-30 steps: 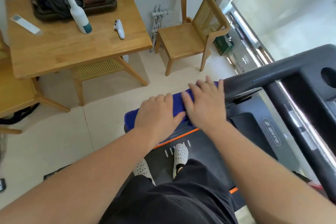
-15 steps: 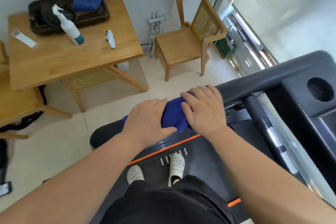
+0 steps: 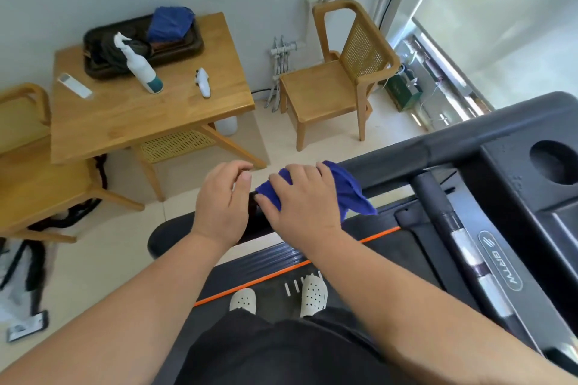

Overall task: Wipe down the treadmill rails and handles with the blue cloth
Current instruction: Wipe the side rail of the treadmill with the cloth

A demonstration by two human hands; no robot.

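The blue cloth (image 3: 352,192) lies bunched over the treadmill's black left rail (image 3: 438,147). My right hand (image 3: 301,201) grips it against the rail, and a loose corner hangs down to the right of the hand. Just left of the cloth, my left hand (image 3: 223,201) hovers over the rail's near part with fingers loosely curled and nothing in it. A black inner handle with silver sensor patches (image 3: 463,245) runs down beside the console (image 3: 506,184) at the right. My feet in white shoes stand on the belt below.
A wooden table (image 3: 140,125) to the left carries a spray bottle (image 3: 140,69), a remote (image 3: 75,86), a white device (image 3: 202,83) and a dark tray (image 3: 187,50) with a second blue cloth (image 3: 170,22). Wooden chairs (image 3: 337,87) flank it. A phone (image 3: 28,326) lies on the floor.
My left hand has let go of the cloth and lifted off it. The cloth is now bunched under my right hand alone, with one corner hanging free.
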